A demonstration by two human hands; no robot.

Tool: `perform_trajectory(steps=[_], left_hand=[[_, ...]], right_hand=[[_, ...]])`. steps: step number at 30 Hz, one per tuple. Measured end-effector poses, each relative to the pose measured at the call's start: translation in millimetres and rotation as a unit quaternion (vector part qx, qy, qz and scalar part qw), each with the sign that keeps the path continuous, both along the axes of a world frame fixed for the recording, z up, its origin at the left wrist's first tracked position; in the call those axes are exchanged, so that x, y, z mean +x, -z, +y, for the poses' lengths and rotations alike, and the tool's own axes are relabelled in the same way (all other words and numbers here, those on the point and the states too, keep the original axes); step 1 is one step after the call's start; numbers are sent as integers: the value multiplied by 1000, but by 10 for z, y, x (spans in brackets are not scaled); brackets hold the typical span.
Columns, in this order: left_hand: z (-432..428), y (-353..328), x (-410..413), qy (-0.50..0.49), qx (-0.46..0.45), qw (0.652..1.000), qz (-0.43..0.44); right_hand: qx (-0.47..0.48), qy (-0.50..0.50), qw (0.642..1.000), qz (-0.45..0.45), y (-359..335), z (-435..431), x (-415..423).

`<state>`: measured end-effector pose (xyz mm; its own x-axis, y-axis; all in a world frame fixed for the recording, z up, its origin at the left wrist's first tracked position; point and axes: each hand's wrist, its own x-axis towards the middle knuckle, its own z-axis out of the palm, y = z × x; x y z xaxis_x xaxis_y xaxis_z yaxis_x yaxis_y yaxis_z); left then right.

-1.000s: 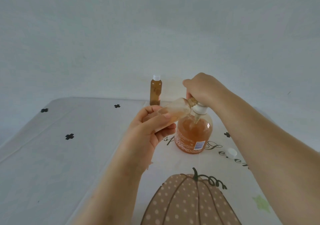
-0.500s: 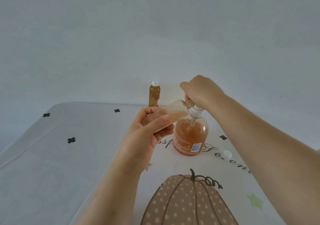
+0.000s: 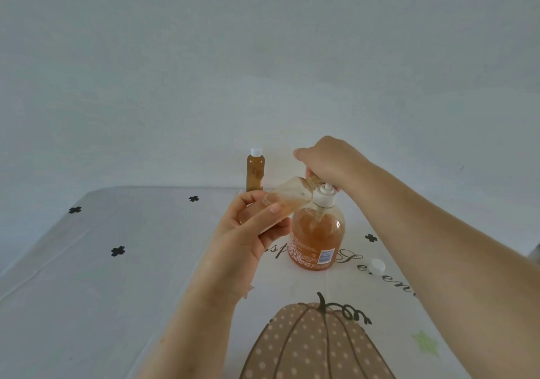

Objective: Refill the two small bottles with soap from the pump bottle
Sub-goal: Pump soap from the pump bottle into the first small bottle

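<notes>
- The left hand holds the open small bottle tilted, with its neck pointing to 2 o'clock. The grip is closed round the body, thumb in front and fingers behind.
- The neck of this bottle goes under the right hand, just above the white collar of the pump bottle.
- The right hand lies on the pump head, its grip curled over it (the nozzle itself is hidden).
- The pump bottle stands upright on the bench, more than half full of orange soap.
- The capped small bottle stands at 11 o'clock from it, at the far edge of the bench.
- A loose white cap lies at 4 o'clock from the pump bottle, near it but not touching.
- A printed pumpkin is at 6 o'clock.
</notes>
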<state>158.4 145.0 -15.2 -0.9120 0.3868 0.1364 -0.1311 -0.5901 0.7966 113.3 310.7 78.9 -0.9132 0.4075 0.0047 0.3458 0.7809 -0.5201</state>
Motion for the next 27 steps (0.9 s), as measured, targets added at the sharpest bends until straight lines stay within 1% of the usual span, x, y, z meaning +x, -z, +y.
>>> perform_trajectory(steps=[5,12,17,27], left_hand=[[4,25,-17,-5,-3,1000,6],[9,86,-105,-15,-25,1000,5],[26,109,-132,-12,-16,1000,-15],[5,79,-91,-8,-15,1000,-9]], right_hand=[[10,-6,1000,0,46,26,-74],[4,-20,999,30,197,113,-158],[-13,-22,999,35,248,128,-168],[-29,-8,999,30,205,71,-92]])
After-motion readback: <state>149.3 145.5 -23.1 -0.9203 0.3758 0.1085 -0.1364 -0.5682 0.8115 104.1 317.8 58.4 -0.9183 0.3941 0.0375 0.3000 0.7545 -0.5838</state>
